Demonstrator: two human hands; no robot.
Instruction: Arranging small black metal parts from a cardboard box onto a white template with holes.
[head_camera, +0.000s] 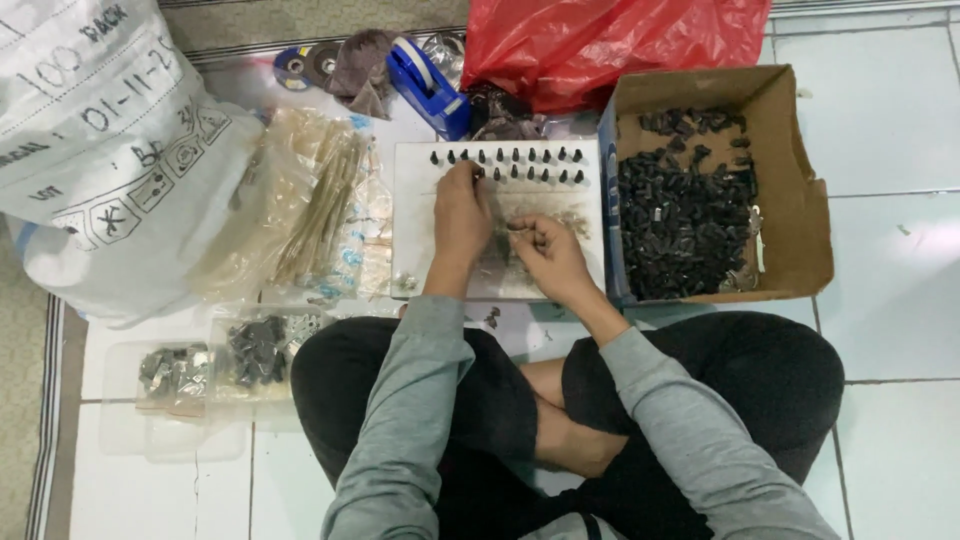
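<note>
White floor tiles carry a white board (415, 215) — left hand (460, 215) pinches a black cap (477, 173) onto its row, best pressed straight, right hand (545, 255) curled around small parts.

Brightness: even, cool indoor light; nothing lies in darkness.
Source: overhead, with the strongest wash on the white floor tiles (900, 260) at right.
Glare: pale sheen on those tiles and on the red plastic bag (600, 40).
Shadows: soft, short, close under things.
Sharpness: slightly soft overall; small black parts merge together.
Edges: mild bending of lines.
</note>
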